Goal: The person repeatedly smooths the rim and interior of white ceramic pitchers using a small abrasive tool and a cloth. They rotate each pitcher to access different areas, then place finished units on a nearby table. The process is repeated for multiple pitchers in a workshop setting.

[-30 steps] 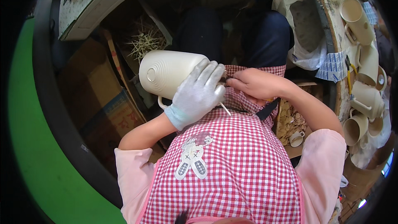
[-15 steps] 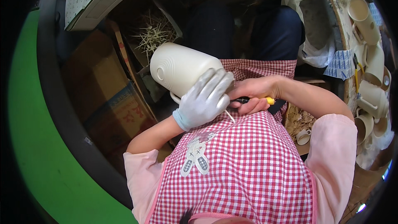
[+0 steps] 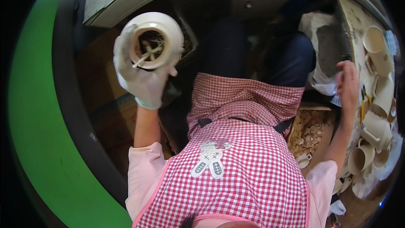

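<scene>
My left hand (image 3: 141, 85), in a pale grey glove, is raised at the left and wrapped round a cream jug-like vessel (image 3: 172, 27). Its round mouth is turned up toward the view. Thin pale sticks (image 3: 152, 50) show inside the mouth, and one crosses the rim. The vessel's base and most of its body are hidden. My bare right hand (image 3: 347, 85) hovers by the edge of the worktable at the right, somewhat blurred. Its fingers look stretched out, and nothing shows in them.
On the worktable (image 3: 350, 21) at the right lie several cream mugs (image 3: 376, 130) and yellow-handled pliers (image 3: 363, 105). A box of thin clay scraps (image 3: 310, 131) with a small cup (image 3: 303, 161) stands below. A plastic-lined container (image 3: 331, 38) sits beside my knee.
My left hand has lifted the vessel up and left, tipping its mouth into view. My right hand has left it and swung to the table edge; the yellow-ended tool no longer shows in it.
</scene>
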